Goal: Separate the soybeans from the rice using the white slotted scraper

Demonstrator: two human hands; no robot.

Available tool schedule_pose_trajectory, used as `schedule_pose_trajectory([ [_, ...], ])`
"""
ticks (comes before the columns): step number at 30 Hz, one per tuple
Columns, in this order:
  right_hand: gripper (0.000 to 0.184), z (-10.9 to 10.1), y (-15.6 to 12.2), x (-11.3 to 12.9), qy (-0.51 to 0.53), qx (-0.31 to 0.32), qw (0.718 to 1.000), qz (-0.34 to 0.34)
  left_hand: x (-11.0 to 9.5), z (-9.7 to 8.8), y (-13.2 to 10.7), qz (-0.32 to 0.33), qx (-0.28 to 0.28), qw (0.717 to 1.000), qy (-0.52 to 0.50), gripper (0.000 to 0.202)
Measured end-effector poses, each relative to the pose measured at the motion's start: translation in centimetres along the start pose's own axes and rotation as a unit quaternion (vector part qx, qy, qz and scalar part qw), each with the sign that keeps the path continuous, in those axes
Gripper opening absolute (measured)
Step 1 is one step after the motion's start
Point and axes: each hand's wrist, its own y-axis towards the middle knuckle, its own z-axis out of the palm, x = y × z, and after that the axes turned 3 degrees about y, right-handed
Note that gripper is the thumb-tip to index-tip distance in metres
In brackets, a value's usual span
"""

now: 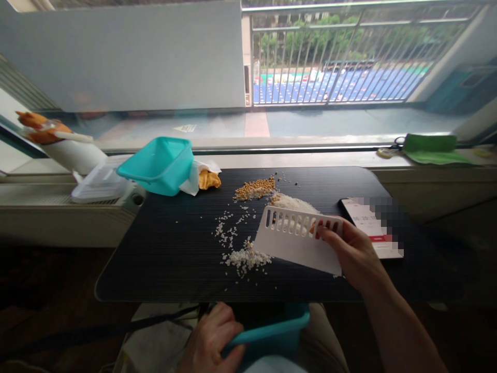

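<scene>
My right hand (351, 246) grips a flat white plastic panel (297, 254) with a row of slots along its upper edge, thumb on the slotted side. The panel is tilted over the dark table, its left end beside a small heap of white grains (248, 260). Behind it lies a larger white grain pile (295, 202), partly hidden by the panel, touching a pile of yellow beans (258, 187). Below the table edge, my left hand (215, 339) is closed around the rim of a teal bin (277, 331) held at my lap.
A second teal bin (159, 166) stands at the table's back left, beside crumpled white and orange-yellow packaging (208, 179). A phone (373, 228) showing a timer lies to the right. Loose grains scatter across the dark table (155, 259). A green cloth (433, 148) rests on the sill.
</scene>
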Motion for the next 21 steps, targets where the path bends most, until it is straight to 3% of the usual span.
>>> schedule_pose_trajectory([
  [11, 0.021, 0.8, 1.0, -0.4, 0.022, 0.024, 0.999, 0.014, -0.1, 0.0, 0.1, -0.003, -0.003, 1.0, -0.006, 0.018],
  [21, 0.025, -0.3, 0.5, -0.7, 0.065, 0.038, 0.997, 0.034, 0.0, -0.1, -0.2, -0.005, 0.012, 1.0, 0.0, 0.018],
])
